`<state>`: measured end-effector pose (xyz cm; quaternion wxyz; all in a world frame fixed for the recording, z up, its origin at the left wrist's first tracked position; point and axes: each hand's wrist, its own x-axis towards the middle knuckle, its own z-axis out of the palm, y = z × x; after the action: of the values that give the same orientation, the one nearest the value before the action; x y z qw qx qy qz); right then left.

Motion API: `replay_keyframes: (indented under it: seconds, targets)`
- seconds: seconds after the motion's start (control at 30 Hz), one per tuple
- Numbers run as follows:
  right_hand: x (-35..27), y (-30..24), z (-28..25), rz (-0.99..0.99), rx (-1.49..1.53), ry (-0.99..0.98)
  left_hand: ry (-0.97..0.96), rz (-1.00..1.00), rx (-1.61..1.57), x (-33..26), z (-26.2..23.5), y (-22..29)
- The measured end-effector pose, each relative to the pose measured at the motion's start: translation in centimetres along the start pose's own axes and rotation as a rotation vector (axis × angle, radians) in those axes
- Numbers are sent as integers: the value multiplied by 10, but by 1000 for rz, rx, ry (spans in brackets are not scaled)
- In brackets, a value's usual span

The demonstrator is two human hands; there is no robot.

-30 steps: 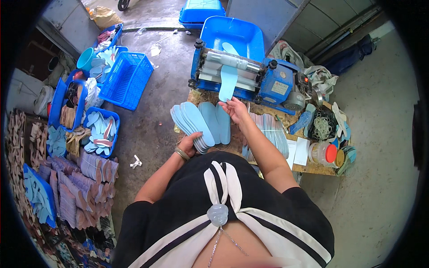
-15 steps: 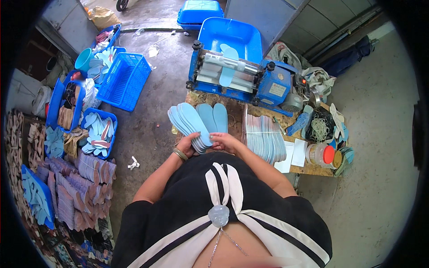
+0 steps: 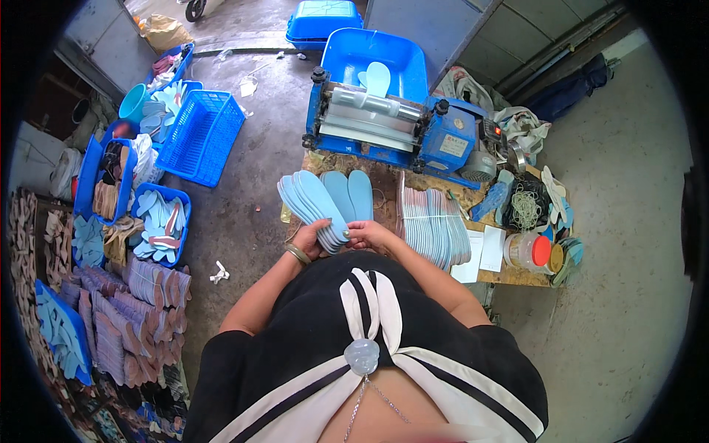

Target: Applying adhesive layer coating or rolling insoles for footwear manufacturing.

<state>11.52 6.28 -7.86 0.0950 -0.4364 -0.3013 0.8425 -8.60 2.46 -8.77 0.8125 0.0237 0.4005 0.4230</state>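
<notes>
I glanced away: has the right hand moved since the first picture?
Yes: the right hand moved away from the blue roller machine, toward the fanned insoles.

left hand [image 3: 308, 239] partly hidden beneath fanned pale-blue flat insoles [image 3: 314, 203], black rubber wheel [image 3: 195, 9] cut off by upper edge, print on white rectangular label [image 3: 453, 145] illegibly small

red-lidded jar [image 3: 523, 252] | string tangle [image 3: 526, 212] near it | teal bucket [image 3: 134, 103] | wheel [image 3: 195, 10], top left

A worn wooden table [image 3: 518, 277] bore a blue roller machine [image 3: 373, 122], a tied row of insoles [image 3: 434, 225], white papers [image 3: 493, 249] and a red-lidded jar [image 3: 523, 252], while a crumpled white scrap [image 3: 219, 272] lay on the floor [image 3: 255, 236]
</notes>
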Motion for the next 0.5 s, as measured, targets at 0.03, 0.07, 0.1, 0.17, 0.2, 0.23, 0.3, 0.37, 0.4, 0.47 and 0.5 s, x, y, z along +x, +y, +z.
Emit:
replay_keyframes:
  seconds: [0.03, 0.07, 0.1, 0.17, 0.2, 0.23, 0.3, 0.37, 0.4, 0.47, 0.5]
  targets:
    - [1, 1, -1, 0, -1, 1, -1, 0, -1, 1, -2, -1]
    - [2, 2, -1, -4, 2, -3, 4, -4, 7, 2, -3, -1]
    - [3, 3, -2, -8, 3, -8, 8, -6, 14, 3, -5, -2]
    - [3, 5, -2, -6, 2, -8, 18, 7, 20, 2, -4, -3]
    - [3, 6, -2, -6, -2, -8, 26, 23, 26, 1, -4, -4]
    - [3, 6, -1, -5, -4, -9, 26, 25, 24, 1, -6, -4]
    - [2, 5, 2, 6, -4, -4, 35, 9, 24, 0, -10, -5]
    - [1, 5, 5, 6, -3, 2, 50, 20, 21, -1, -8, -5]
    - [1, 4, 6, 6, -1, 8, 65, 31, 19, -2, -8, -5]
    - [4, 7, 4, 4, 1, 10, 60, 32, 24, -6, -4, -2]
    - [5, 8, 3, 1, 1, 12, 55, 35, 29, -8, -3, -1]
